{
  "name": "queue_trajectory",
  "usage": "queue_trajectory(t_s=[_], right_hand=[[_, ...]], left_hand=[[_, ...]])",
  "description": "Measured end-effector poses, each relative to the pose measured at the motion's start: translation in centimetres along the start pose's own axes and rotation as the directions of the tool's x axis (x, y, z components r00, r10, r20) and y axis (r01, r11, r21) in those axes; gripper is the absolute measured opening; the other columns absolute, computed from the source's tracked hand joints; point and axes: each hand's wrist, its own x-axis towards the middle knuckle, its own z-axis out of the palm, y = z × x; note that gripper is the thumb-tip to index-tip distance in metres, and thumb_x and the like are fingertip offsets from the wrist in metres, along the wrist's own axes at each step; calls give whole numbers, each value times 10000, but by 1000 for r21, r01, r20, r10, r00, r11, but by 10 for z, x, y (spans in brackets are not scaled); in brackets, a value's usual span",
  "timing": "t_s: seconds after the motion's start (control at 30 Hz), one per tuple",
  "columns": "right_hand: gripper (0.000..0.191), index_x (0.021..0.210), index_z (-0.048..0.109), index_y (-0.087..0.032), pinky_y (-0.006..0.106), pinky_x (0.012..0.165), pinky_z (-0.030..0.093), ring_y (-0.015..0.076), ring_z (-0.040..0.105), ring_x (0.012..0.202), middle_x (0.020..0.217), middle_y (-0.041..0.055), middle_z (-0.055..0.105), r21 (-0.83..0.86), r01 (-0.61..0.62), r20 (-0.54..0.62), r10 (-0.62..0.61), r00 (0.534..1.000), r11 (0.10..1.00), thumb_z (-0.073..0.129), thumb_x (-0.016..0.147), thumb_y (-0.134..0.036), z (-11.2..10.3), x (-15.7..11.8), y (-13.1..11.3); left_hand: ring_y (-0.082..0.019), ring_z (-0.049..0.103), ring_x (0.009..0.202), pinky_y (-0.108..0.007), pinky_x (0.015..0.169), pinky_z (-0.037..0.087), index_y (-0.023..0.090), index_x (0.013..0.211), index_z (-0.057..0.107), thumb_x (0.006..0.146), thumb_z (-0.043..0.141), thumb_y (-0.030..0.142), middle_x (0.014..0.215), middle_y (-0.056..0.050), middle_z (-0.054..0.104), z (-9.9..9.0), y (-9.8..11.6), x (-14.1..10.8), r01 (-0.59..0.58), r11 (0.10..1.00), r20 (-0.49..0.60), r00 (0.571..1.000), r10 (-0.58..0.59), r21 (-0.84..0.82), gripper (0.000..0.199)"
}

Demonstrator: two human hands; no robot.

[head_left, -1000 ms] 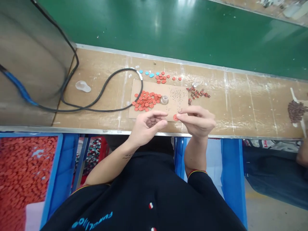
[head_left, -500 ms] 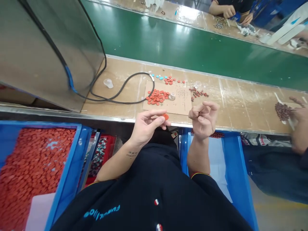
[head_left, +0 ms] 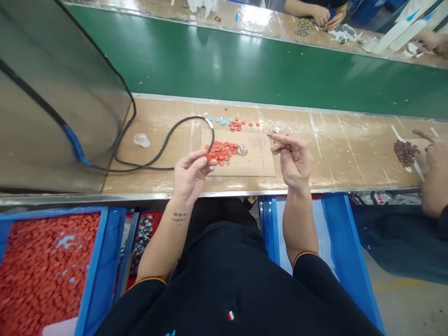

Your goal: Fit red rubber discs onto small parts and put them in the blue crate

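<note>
Between the thumb and fingers of my left hand (head_left: 191, 175) is a red disc (head_left: 208, 157), at the left edge of a cardboard sheet (head_left: 259, 163). My right hand (head_left: 293, 158) is raised over the bench right of the sheet, its thumb and fingers pressed together; whatever they hold is too small to name. Small dark red parts lie partly hidden behind those fingers. On the sheet rest a pile of red discs (head_left: 224, 151) and a small clear cup (head_left: 242, 150). Blue discs (head_left: 223, 122) and more red discs (head_left: 236, 124) lie behind it.
A black cable (head_left: 168, 135) loops over the bench at left, near a clear plastic piece (head_left: 142, 140). Blue bins (head_left: 101, 247) sit below the front edge. Another person's hand (head_left: 436, 161) works at far right, beside a brown pile (head_left: 405, 153).
The view has shifted. My left hand has moved left with the red disc, over the sheet's left edge. My right hand's fingers have reached forward, towards the small dark red parts.
</note>
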Motion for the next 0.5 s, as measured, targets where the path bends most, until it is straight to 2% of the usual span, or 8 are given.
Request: queue_trajectory(t_s=[0.13, 0.27, 0.4, 0.5], right_hand=[[317, 1307, 594, -361, 325, 837, 695, 150, 809, 998, 1261, 16, 792, 8, -144, 75, 143, 987, 990, 602, 1033, -520, 4, 30, 45], [391, 1269, 610, -335, 317, 796, 703, 158, 822, 998, 1165, 16, 811, -1, -211, 202, 207, 957, 978, 549, 1031, -639, 9, 51, 85], [410, 1198, 653, -303, 304, 747, 693, 159, 827, 923, 1064, 9, 839, 11, -252, 207, 244, 947, 968, 513, 1041, -654, 9, 47, 104], [541, 1191, 663, -283, 328, 816, 703, 175, 818, 1000, 1092, 22, 834, -132, -311, 183, 332, 925, 941, 429, 1014, -737, 7, 41, 103]], left_hand=[[-157, 799, 767, -237, 675, 660, 267, 858, 810, 713, 951, 359, 789, -2, 784, 11, -1, 68, -15, 997, 70, 998, 9, 81, 222], [-192, 798, 847, -297, 723, 677, 283, 853, 791, 728, 952, 418, 882, -6, 794, 28, -6, 128, -35, 989, 110, 994, 19, 143, 245], [-186, 775, 865, -290, 721, 662, 286, 840, 758, 689, 983, 432, 842, 26, 776, 27, -20, 154, 32, 980, 108, 993, -54, 197, 308], [-123, 734, 855, -216, 712, 633, 279, 854, 702, 625, 1023, 483, 758, 100, 724, 14, -29, 156, 40, 975, 94, 994, -62, 218, 444]])
